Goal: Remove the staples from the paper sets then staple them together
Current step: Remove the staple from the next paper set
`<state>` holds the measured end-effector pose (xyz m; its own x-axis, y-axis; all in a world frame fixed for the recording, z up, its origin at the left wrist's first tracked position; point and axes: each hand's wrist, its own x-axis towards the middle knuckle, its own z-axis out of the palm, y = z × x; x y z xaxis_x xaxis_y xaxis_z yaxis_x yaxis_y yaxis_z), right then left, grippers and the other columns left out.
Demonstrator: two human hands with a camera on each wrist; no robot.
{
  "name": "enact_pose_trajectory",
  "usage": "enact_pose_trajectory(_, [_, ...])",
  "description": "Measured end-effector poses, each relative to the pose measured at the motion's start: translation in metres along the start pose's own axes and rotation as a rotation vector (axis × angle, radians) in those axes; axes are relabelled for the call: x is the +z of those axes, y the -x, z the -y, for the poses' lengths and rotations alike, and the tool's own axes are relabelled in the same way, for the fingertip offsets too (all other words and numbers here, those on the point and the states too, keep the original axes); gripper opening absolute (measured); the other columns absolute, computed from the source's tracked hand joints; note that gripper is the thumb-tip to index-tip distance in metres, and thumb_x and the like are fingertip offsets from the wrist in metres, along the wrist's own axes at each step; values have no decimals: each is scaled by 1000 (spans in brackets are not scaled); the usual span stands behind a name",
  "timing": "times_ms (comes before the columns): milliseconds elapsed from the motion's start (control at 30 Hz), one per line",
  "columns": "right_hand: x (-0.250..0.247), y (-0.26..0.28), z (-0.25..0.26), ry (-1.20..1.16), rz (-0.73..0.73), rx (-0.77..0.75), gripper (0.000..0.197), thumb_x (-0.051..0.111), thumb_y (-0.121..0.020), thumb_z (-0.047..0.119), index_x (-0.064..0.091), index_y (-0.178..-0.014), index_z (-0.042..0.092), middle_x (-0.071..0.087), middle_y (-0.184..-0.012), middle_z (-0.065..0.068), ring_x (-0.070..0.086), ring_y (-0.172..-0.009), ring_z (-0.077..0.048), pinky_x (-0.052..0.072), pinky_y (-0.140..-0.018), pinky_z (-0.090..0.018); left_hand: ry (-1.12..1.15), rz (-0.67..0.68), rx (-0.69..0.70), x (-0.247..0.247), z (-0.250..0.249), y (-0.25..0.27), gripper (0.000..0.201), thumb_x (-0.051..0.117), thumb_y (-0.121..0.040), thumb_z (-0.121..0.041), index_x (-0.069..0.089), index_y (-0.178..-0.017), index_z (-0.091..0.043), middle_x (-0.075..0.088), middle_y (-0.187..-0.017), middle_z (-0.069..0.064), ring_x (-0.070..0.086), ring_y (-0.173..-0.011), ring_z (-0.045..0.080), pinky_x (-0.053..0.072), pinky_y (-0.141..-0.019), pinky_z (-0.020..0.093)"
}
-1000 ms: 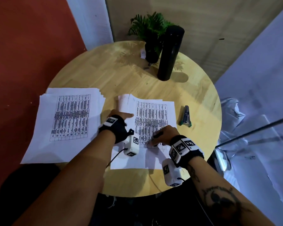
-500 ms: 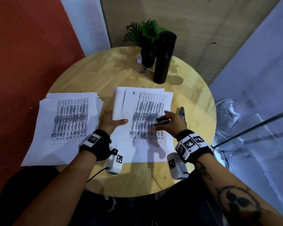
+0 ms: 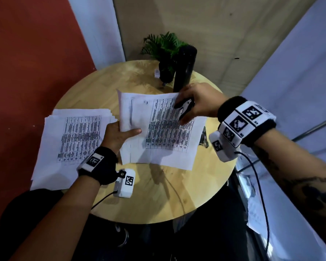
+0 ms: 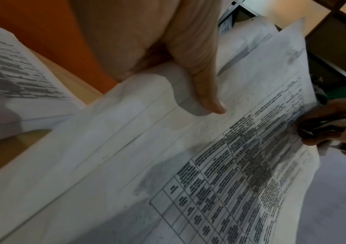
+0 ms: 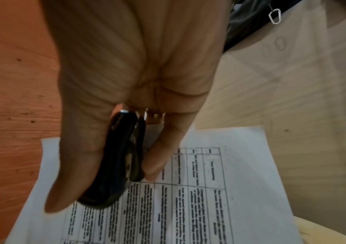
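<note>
Table-side wrist view alone shows fingers gripping stapler.

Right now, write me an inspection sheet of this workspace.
Surface: round wooden table.
Job's things: paper set lifted at its left edge; paper stack lying left; black stapler.
Clutter: black bottle, potted plant, small tool at the right edge.
Grippers: left hand grips the paper set; right hand holds the stapler over it.
Cables: wrist-camera cable.
Surroundings: red wall.
</note>
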<state>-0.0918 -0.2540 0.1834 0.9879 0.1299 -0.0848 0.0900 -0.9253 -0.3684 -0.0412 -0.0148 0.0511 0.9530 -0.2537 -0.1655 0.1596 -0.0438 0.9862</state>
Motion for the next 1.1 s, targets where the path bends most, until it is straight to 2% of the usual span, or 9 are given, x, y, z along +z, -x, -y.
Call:
enact_pose_trajectory(167, [-8,9,14,-6,-26,-5,49,88,-53,26,72,-98,15,70,-96,-2,56,-76,-9,36,-62,-8,10,-10,38,-1,-12,9,22,71,-71,9,66,-82,-10,70,-64,-15,67,-63,-1,53,-59,16])
enact_pose_trajectory(367, [-37,33,30,-36,-44,24,49,89,-53,27,73,-98,18,70,-93,1,62,-80,-12,45,-73,-24,-53,-2,184,-22,-50,14,28,69,-73,10,67,-88,-13,70,-69,-20,66,-69,-4,56,-70,16])
enact_pose_trajectory(500, [-54,43,42,-30,-77,35,47,88,-53,30,73,-97,23,71,-92,6,64,-80,-7,45,-69,-15,-38,19,258,-27,-76,20,27,70,-73,8,68,-92,-11,72,-73,-17,67,-72,0,54,-68,18])
enact_pose_trajectory(600, [-64,48,51,-28,-113,29,47,88,-54,29,73,-98,21,70,-90,7,59,-74,-2,37,-62,-2,-3,21,282,-30,-97,24,31,79,-69,-8,65,-93,-22,74,-86,-12,68,-83,4,52,-79,26])
enact_pose_trajectory(667, [-72,51,59,-16,-122,25,48,88,-55,30,73,-99,21,69,-91,7,58,-74,-2,39,-62,-6,-19,-14,376,-30,-120,26,49,83,-62,-26,59,-104,-31,68,-108,-3,62,-100,10,47,-89,28])
enact_pose_trajectory(767, [-85,56,73,-2,-136,14,48,88,-55,31,72,-99,23,70,-95,6,61,-77,-4,43,-68,-13,-270,-90,696,-19,-168,40,77,84,-54,-48,48,-119,-30,54,-121,-1,50,-109,7,38,-95,18])
enact_pose_trajectory(833, [-93,60,82,-14,-143,-12,47,88,-55,30,72,-99,22,70,-95,6,59,-72,-1,41,-63,-6,-676,-178,887,-8,-197,53,76,72,-55,-64,56,-120,-29,57,-117,-8,48,-109,11,35,-96,29])
enact_pose_trajectory(967, [-106,69,100,-16,-156,-45,47,88,-54,29,72,-98,21,68,-88,9,57,-68,6,40,-62,-5,-1121,-223,906,15,-231,73,46,73,-67,-56,68,-104,-29,67,-96,-6,52,-110,20,21,-91,35])
enact_pose_trajectory(1100, [-117,79,111,-1,-205,-63,47,88,-53,30,73,-96,21,68,-87,8,61,-76,-3,42,-66,-9,-1068,-105,883,24,-241,80,52,53,-69,-61,71,-106,-29,71,-85,1,63,-96,24,35,-87,31])
